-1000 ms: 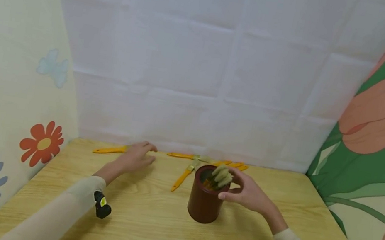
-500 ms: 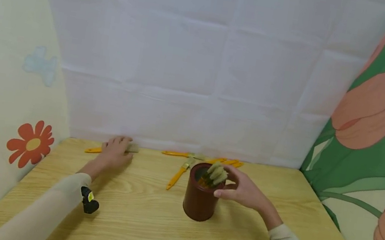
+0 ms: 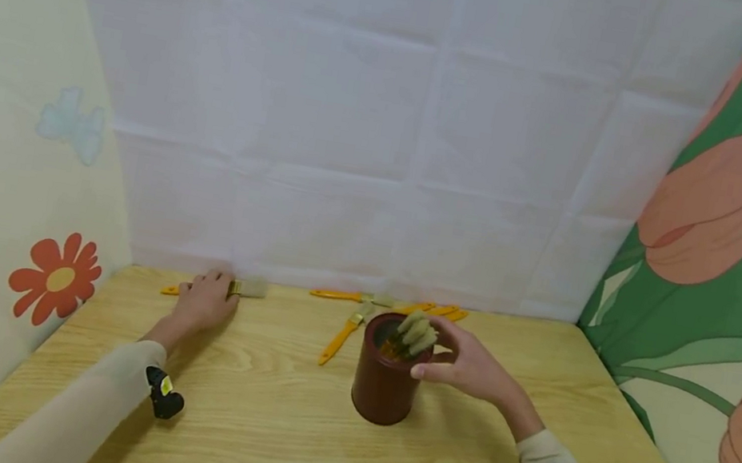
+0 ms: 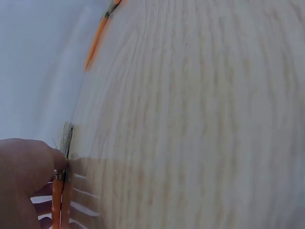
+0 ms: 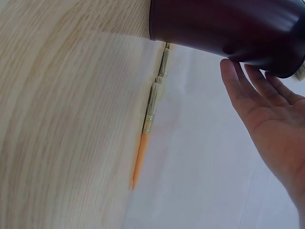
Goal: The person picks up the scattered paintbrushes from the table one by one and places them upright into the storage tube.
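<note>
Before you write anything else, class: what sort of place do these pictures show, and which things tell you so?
Probably a small staged craft booth, not a lived-in room: a wooden table closed in by a white creased cloth backdrop and flower-printed side panels, with orange-handled paintbrushes and a dark red pot of brushes.

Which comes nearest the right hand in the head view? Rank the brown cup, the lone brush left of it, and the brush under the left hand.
1. Brown cup, at the right hand.
2. Lone brush, left of the cup.
3. Brush under the left hand, far left.
</note>
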Demonstrator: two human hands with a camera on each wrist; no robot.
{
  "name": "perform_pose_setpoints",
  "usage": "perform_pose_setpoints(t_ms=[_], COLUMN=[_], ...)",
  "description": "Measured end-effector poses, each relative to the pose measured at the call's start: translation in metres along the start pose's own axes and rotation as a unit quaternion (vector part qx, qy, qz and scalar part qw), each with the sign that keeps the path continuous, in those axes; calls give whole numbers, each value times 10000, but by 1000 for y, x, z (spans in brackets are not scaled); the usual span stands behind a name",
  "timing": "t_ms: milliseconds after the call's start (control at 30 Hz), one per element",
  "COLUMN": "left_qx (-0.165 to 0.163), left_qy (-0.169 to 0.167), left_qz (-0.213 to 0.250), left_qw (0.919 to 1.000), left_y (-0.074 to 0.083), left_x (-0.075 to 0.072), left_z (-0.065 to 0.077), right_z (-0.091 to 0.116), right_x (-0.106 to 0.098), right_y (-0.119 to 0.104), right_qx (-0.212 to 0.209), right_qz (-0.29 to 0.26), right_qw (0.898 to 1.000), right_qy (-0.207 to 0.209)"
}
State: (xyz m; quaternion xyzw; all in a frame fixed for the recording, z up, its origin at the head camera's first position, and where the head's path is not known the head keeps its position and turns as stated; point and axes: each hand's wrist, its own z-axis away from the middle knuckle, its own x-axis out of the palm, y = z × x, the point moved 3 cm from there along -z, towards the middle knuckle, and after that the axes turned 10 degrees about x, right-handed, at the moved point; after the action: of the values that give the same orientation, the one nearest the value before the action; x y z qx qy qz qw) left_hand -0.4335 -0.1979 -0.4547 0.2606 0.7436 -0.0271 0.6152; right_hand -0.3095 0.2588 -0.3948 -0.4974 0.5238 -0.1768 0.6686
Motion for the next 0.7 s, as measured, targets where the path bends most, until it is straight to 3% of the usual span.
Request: perform_pose_setpoints(t_ms=[367,700], left_qx=[-190,-12], left_qy=[276,481], left_qz=[118,158], left_qw=[9994,9987], left_y=[-2,0], left_x=[1,-5], left_z=[4,9], right_z=[0,1], right_x=[2,1], right_y=[3,2], right_qx=[-31,45], right_qz=[60,41], right_qw=[10000,10000], right_qy=[9,47])
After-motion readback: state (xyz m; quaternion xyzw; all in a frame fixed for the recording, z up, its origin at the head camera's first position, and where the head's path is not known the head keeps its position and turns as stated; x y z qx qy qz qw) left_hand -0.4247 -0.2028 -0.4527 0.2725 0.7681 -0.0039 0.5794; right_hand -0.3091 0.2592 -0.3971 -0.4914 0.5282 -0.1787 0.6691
